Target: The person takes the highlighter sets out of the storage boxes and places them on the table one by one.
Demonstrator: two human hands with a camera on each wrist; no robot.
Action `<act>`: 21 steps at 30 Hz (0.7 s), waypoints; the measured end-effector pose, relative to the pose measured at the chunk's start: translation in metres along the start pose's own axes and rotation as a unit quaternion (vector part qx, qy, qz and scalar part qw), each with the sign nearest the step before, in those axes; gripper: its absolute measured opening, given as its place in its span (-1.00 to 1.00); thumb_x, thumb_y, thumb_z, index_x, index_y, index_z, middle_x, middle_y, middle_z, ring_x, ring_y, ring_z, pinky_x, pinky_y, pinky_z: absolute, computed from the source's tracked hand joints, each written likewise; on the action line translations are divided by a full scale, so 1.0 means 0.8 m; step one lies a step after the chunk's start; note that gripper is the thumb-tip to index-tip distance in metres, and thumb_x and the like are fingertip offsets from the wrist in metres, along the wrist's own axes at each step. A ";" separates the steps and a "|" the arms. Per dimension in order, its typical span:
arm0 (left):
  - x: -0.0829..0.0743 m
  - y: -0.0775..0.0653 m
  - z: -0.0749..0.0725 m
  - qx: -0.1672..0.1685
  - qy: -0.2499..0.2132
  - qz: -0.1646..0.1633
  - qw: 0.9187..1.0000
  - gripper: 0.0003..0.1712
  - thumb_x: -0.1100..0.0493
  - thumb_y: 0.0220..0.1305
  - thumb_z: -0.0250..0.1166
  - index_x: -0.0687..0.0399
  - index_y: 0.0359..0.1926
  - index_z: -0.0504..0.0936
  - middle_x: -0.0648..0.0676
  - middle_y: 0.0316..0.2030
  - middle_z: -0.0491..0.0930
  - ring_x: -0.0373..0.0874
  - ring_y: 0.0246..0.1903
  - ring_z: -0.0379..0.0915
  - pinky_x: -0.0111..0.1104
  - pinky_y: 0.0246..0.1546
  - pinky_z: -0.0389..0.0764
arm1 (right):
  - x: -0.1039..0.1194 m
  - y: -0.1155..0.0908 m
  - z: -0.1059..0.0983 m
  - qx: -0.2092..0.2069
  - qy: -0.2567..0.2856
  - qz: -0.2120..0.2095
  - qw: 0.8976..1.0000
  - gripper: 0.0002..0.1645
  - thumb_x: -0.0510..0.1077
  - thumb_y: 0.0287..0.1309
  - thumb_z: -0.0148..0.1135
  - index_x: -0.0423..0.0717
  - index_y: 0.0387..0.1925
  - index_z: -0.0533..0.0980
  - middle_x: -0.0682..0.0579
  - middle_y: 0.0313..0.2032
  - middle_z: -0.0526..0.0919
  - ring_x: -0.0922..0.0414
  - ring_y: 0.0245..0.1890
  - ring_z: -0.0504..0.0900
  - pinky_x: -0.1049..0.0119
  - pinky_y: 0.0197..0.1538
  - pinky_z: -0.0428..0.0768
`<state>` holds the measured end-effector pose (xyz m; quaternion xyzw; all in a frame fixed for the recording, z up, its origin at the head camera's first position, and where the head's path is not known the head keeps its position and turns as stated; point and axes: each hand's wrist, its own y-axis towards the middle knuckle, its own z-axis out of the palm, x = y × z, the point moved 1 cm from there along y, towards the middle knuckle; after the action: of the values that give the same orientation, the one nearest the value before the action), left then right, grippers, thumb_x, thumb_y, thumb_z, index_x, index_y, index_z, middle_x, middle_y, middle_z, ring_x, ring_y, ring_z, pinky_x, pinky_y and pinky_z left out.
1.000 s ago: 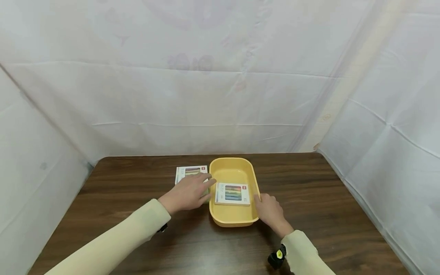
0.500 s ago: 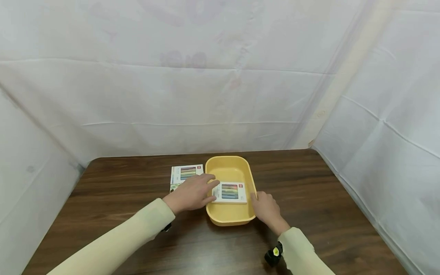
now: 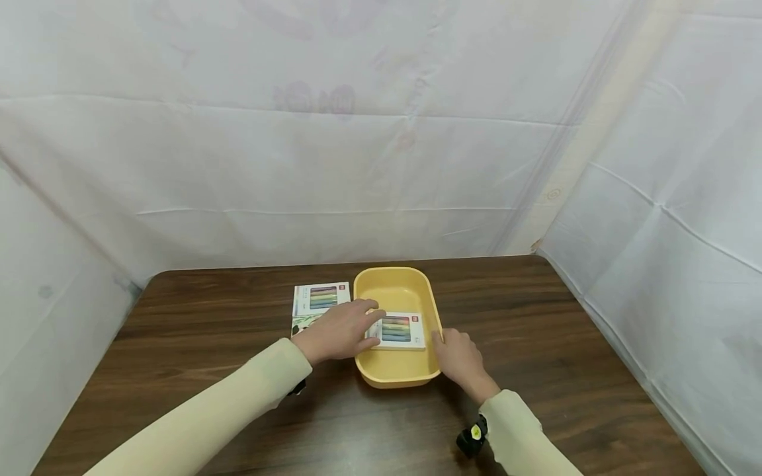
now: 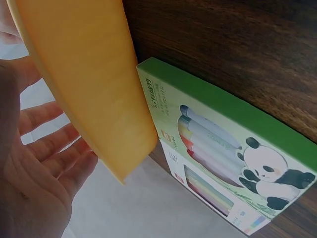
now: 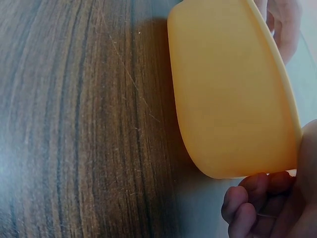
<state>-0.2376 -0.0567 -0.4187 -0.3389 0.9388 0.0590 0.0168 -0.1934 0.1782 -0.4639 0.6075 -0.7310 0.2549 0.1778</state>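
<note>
A yellow plastic tray (image 3: 399,371) stands on the table, and a white box of coloured pens (image 3: 405,330) lies flat inside it. My left hand (image 3: 336,330) reaches over the tray's left rim, its fingers extended and spread at the left end of that box. Whether the fingertips touch the box is hard to tell. My right hand (image 3: 461,360) grips the right rim, thumb at the inner side and fingers outside. Left of the tray lie a second white pen box (image 3: 323,297) and a green box with a panda picture (image 4: 213,134), partly hidden by my left arm in the head view.
The dark wood-grain table (image 3: 208,330) ends at a white fabric sheet (image 3: 333,172) behind it. Similar sheets hang at the left and right. A black wrist camera (image 3: 471,441) sits under my right cuff.
My left hand has moved right, over the tray's rim and onto the left end of the box inside. The right hand keeps its grip on the rim. The head view has shifted slightly.
</note>
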 end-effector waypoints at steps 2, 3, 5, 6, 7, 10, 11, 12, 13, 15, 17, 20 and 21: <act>0.000 0.001 0.001 0.004 -0.009 -0.004 1.000 -0.45 -0.09 0.28 0.25 0.05 0.20 0.48 0.09 0.09 0.52 -0.07 0.05 0.48 -0.18 0.07 0.54 | 0.001 0.001 0.001 0.000 0.001 0.001 1.000 -0.51 0.06 0.44 -0.17 -0.10 -0.48 0.50 0.01 -0.65 0.46 0.13 -0.68 0.42 0.33 -0.61 0.34; 0.001 0.002 0.001 0.007 -0.012 -0.004 1.000 -0.45 -0.08 0.28 0.25 0.05 0.20 0.47 0.09 0.09 0.52 -0.07 0.05 0.47 -0.17 0.08 0.53 | 0.001 0.001 0.001 0.000 0.002 0.002 1.000 -0.51 0.06 0.44 -0.18 -0.10 -0.49 0.50 0.01 -0.65 0.46 0.13 -0.69 0.42 0.33 -0.61 0.34; 0.000 0.003 0.003 0.012 -0.017 -0.005 1.000 -0.45 -0.07 0.28 0.25 0.05 0.22 0.47 0.09 0.09 0.51 -0.07 0.06 0.47 -0.17 0.09 0.52 | 0.001 0.001 0.001 -0.001 0.002 0.003 1.000 -0.51 0.06 0.44 -0.17 -0.09 -0.49 0.50 0.01 -0.66 0.46 0.13 -0.69 0.42 0.33 -0.62 0.33; 0.000 0.004 0.003 0.014 -0.019 -0.005 1.000 -0.45 -0.07 0.28 0.25 0.05 0.22 0.46 0.10 0.10 0.51 -0.06 0.07 0.46 -0.17 0.09 0.52 | 0.001 0.001 0.001 -0.002 0.001 0.003 1.000 -0.51 0.06 0.44 -0.17 -0.09 -0.49 0.50 0.01 -0.66 0.46 0.13 -0.69 0.42 0.32 -0.62 0.33; 0.000 0.005 0.004 0.018 -0.018 -0.006 1.000 -0.44 -0.07 0.28 0.25 0.05 0.23 0.46 0.10 0.11 0.51 -0.06 0.07 0.46 -0.17 0.10 0.52 | 0.001 0.001 0.001 -0.003 0.001 0.003 1.000 -0.51 0.06 0.44 -0.17 -0.09 -0.50 0.50 0.01 -0.66 0.46 0.13 -0.69 0.42 0.32 -0.62 0.33; -0.002 0.007 0.005 0.028 -0.016 -0.010 0.999 -0.43 -0.09 0.28 0.24 0.02 0.25 0.45 0.10 0.14 0.49 -0.06 0.11 0.44 -0.17 0.11 0.52 | 0.001 0.001 0.001 -0.005 0.001 0.002 1.000 -0.51 0.05 0.44 -0.17 -0.09 -0.50 0.50 0.01 -0.66 0.46 0.13 -0.69 0.42 0.32 -0.62 0.33; -0.003 0.007 0.005 0.031 -0.017 -0.011 0.999 -0.42 -0.09 0.28 0.25 0.02 0.25 0.44 0.11 0.15 0.48 -0.05 0.11 0.44 -0.16 0.11 0.52 | 0.001 0.001 0.001 -0.006 0.001 0.002 1.000 -0.51 0.06 0.44 -0.18 -0.09 -0.50 0.50 0.01 -0.66 0.45 0.13 -0.69 0.42 0.32 -0.62 0.33; -0.004 0.008 0.005 0.031 -0.018 -0.009 0.999 -0.42 -0.09 0.28 0.25 0.02 0.25 0.44 0.11 0.16 0.48 -0.04 0.12 0.44 -0.16 0.10 0.52 | 0.001 0.001 0.000 -0.006 0.000 0.002 1.000 -0.50 0.06 0.44 -0.18 -0.09 -0.50 0.50 0.01 -0.66 0.45 0.13 -0.69 0.41 0.32 -0.62 0.33; -0.004 0.009 0.005 0.033 -0.018 -0.010 0.999 -0.42 -0.09 0.28 0.25 0.02 0.25 0.44 0.12 0.16 0.48 -0.04 0.13 0.43 -0.15 0.11 0.52 | 0.001 0.000 0.000 -0.006 0.000 0.003 1.000 -0.50 0.06 0.44 -0.18 -0.09 -0.50 0.50 0.01 -0.66 0.45 0.13 -0.69 0.41 0.32 -0.62 0.33; -0.006 0.010 0.005 0.033 -0.021 -0.009 0.999 -0.42 -0.07 0.27 0.27 0.04 0.25 0.45 0.13 0.17 0.48 -0.02 0.13 0.44 -0.15 0.10 0.52 | 0.001 0.000 0.000 -0.005 0.000 0.003 1.000 -0.50 0.06 0.44 -0.18 -0.10 -0.50 0.50 0.01 -0.66 0.45 0.13 -0.69 0.41 0.33 -0.62 0.33; -0.007 0.011 0.006 0.033 -0.026 -0.008 0.999 -0.42 -0.05 0.26 0.28 0.06 0.23 0.45 0.14 0.16 0.48 -0.01 0.13 0.44 -0.14 0.10 0.52 | 0.001 -0.001 0.001 -0.004 0.000 0.003 1.000 -0.51 0.05 0.44 -0.18 -0.10 -0.50 0.50 0.01 -0.66 0.45 0.14 -0.69 0.41 0.33 -0.63 0.33; -0.007 0.013 0.008 0.034 -0.027 -0.009 0.999 -0.42 -0.05 0.24 0.29 0.05 0.23 0.46 0.12 0.15 0.48 -0.03 0.10 0.45 -0.15 0.07 0.54 | 0.001 -0.001 0.000 -0.003 0.002 0.002 1.000 -0.51 0.05 0.43 -0.17 -0.10 -0.50 0.49 0.01 -0.66 0.45 0.14 -0.70 0.42 0.33 -0.63 0.33; -0.007 0.014 0.009 0.035 -0.025 -0.010 0.999 -0.42 -0.05 0.24 0.30 0.05 0.22 0.45 0.12 0.14 0.48 -0.03 0.09 0.45 -0.15 0.06 0.54 | 0.001 -0.001 0.001 -0.003 0.003 0.002 1.000 -0.51 0.05 0.43 -0.17 -0.10 -0.50 0.49 0.01 -0.66 0.45 0.14 -0.70 0.42 0.33 -0.63 0.33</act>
<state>-0.2404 -0.0438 -0.4245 -0.3457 0.9362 0.0343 0.0530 -0.1928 0.1769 -0.4634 0.6046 -0.7324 0.2549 0.1819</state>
